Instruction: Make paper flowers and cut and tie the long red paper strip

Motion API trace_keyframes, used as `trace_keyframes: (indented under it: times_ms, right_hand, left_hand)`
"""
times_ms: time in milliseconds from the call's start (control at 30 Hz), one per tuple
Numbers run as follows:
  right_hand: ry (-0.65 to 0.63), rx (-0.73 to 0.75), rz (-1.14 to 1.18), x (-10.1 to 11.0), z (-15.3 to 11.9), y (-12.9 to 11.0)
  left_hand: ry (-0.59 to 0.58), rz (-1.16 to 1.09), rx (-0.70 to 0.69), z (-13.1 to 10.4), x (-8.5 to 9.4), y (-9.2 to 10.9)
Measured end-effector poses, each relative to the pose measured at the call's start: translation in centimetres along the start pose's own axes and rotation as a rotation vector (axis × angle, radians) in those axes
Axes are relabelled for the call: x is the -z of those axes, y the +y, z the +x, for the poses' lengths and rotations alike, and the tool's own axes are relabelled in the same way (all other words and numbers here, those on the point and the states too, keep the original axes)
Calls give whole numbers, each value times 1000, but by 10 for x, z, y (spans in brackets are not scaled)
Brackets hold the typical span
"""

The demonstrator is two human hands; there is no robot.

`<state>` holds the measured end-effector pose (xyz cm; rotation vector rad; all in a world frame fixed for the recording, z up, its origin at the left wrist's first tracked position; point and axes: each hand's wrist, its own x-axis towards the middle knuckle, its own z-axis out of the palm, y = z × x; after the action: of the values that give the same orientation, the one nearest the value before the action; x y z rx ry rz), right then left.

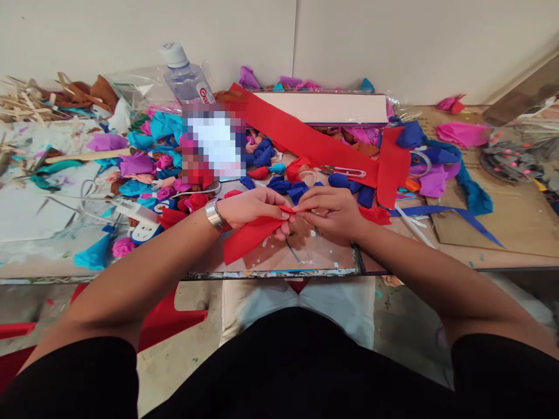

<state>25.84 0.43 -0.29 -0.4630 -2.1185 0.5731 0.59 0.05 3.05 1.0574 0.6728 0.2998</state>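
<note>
My left hand (257, 210), with a metal bracelet at the wrist, pinches a strip of red fabric (248, 237) near its gathered end. The strip's wide end hangs down to the left over the table edge area. Fingertips of my right hand (325, 210) are pressed together on the same gathered end, touching the left fingers. Behind the hands, small snips (345, 171) rest on a long red strip (305, 137). Blue fabric pieces (283, 186) lie just beyond my fingers.
A capped bottle (187, 81) stands at the back left beside a blurred lit screen (216, 145). Colourful fabric scraps (137, 164) and a white power plug (137, 212) lie left. A white-topped box (323, 109) is behind; cardboard (476, 230) lies right.
</note>
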Motion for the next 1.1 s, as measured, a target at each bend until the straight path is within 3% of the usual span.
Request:
trace_keyframes:
  times_ms: [233, 567, 800, 1100]
  right_hand:
    - [-26, 60, -128, 3, -2, 2]
    - [1, 249, -206, 3, 0, 6]
    - [-17, 198, -197, 3, -1, 3]
    - [-84, -40, -122, 5, 0, -1]
  left_hand:
    - [85, -85, 23, 0, -2, -1]
    - [73, -55, 31, 1, -5, -3]
    - [87, 17, 29, 0, -5, -1]
    - [133, 478, -169, 3, -7, -1]
